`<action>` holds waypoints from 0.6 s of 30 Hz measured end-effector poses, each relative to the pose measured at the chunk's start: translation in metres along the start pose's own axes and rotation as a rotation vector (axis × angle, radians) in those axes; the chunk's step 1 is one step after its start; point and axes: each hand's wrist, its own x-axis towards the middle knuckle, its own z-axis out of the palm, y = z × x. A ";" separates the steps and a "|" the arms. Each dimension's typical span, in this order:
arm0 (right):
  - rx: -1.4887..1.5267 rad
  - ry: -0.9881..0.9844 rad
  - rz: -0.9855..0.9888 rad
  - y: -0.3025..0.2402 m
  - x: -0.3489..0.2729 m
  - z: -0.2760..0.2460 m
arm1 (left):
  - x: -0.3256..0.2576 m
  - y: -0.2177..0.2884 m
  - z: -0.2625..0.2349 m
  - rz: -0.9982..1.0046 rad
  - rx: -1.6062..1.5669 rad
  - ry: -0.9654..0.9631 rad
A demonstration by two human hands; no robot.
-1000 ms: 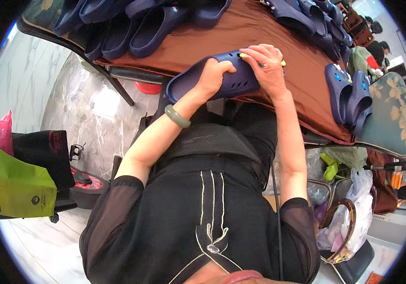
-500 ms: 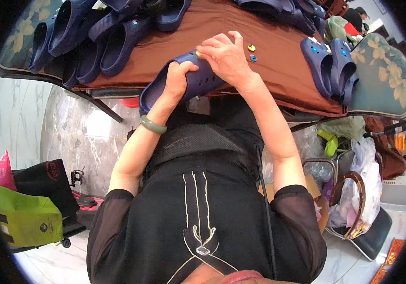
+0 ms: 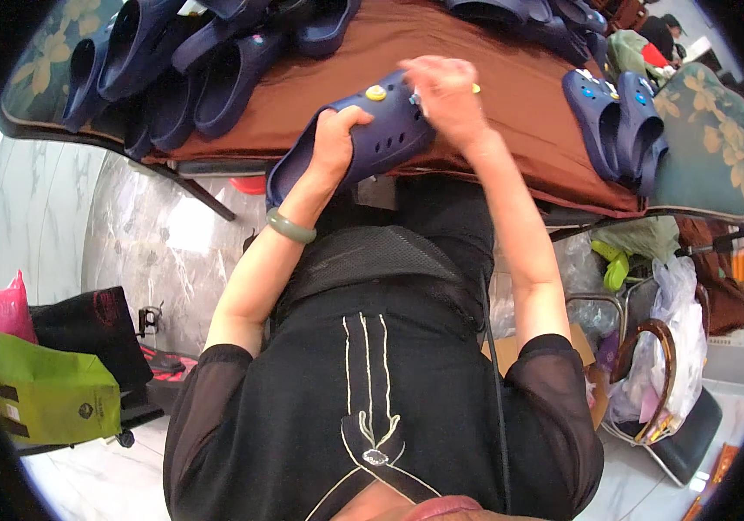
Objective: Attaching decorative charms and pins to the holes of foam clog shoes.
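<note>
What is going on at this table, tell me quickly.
A person holds a dark blue clog at the near edge of a table with a brown cloth. The left hand grips the clog's middle, while the right hand is at its toe end, where a small yellow charm sits on top. More dark blue clogs lie in a row at the far left, and a pair rests on the right. What the right fingers hold cannot be made out.

Navy clogs (image 3: 164, 74) lie in rows on the brown counter (image 3: 511, 95); a green bag (image 3: 51, 395) sits on the floor.
</note>
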 end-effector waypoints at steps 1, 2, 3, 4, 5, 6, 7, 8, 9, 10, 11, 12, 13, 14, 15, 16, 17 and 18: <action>0.031 0.022 0.065 0.019 -0.001 -0.006 | -0.003 0.015 0.005 -0.164 -0.218 0.022; 0.080 0.133 0.171 0.040 -0.008 -0.007 | -0.003 0.018 0.005 -0.172 -0.213 0.034; -0.118 0.066 0.303 0.060 -0.024 -0.006 | -0.002 0.018 0.005 -0.207 -0.270 0.014; -0.194 0.008 0.442 0.083 -0.042 -0.002 | -0.001 0.019 0.006 -0.240 -0.328 -0.011; -0.319 -0.144 0.494 0.092 -0.052 -0.002 | -0.001 0.019 0.005 -0.255 -0.338 0.008; -0.300 -0.224 0.521 0.100 -0.064 -0.004 | 0.000 0.019 0.006 -0.256 -0.334 0.013; -0.184 -0.235 0.542 0.110 -0.071 -0.003 | 0.002 0.019 0.006 -0.260 -0.316 0.019; -0.069 -0.246 0.561 0.114 -0.073 -0.002 | 0.003 0.019 0.006 -0.264 -0.299 0.028; -0.066 -0.245 0.560 0.119 -0.075 -0.003 | 0.006 0.016 0.006 -0.263 -0.297 0.030; -0.043 -0.270 0.542 0.124 -0.077 -0.004 | 0.010 0.012 0.006 -0.198 -0.208 0.053; -0.017 -0.294 0.524 0.121 -0.074 -0.005 | 0.013 0.010 0.006 -0.133 -0.116 0.077; -0.015 -0.292 0.524 0.118 -0.072 -0.007 | 0.016 0.009 0.006 -0.131 -0.113 0.077; -0.063 -0.316 0.519 0.115 -0.070 -0.008 | 0.018 0.007 0.007 -0.098 -0.056 0.080; -0.112 -0.339 0.514 0.110 -0.066 -0.010 | 0.020 0.006 0.007 -0.065 0.000 0.081; -0.110 -0.337 0.514 0.105 -0.061 -0.012 | 0.022 0.004 0.006 -0.064 0.003 0.082; -0.125 -0.342 0.522 0.100 -0.056 -0.013 | 0.023 0.002 0.005 -0.096 -0.056 0.084; -0.146 -0.347 0.534 0.099 -0.056 -0.015 | 0.023 0.003 0.006 -0.128 -0.118 0.080; -0.147 -0.348 0.538 0.101 -0.058 -0.014 | 0.023 0.003 0.008 -0.130 -0.118 0.077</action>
